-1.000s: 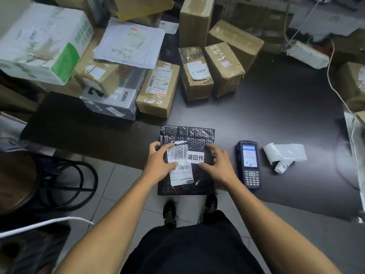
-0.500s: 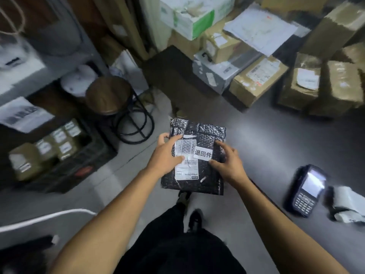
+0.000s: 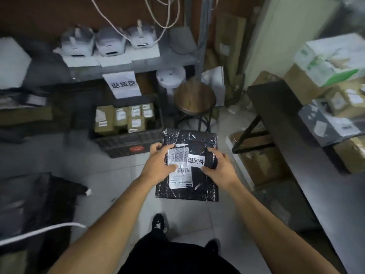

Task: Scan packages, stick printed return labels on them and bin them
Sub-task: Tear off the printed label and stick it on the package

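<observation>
Black mailer point(image 3: 189, 143), return label point(image 3: 195, 160) stuck on its face, gripped at either side by left hand point(image 3: 160, 165) and right hand point(image 3: 220, 167), held above floor point(image 3: 118, 184) near crate point(image 3: 122, 143).

1 mailer point(image 3: 197, 143), 3 printers point(image 3: 107, 41), 1 stool point(image 3: 194, 97), 1 crate point(image 3: 126, 142).

A round wooden stool point(image 3: 194, 97) on a black metal frame stands on the pale tiled floor point(image 3: 110, 175), just beside the end of a dark table point(image 3: 296, 139). Three pale grey devices point(image 3: 107, 41), blurred, sit in a row on a grey shelf point(image 3: 173, 58), with white cables point(image 3: 158, 14) hanging above them. A white box with green print point(image 3: 331, 58) rests on a stack at the far right.
</observation>
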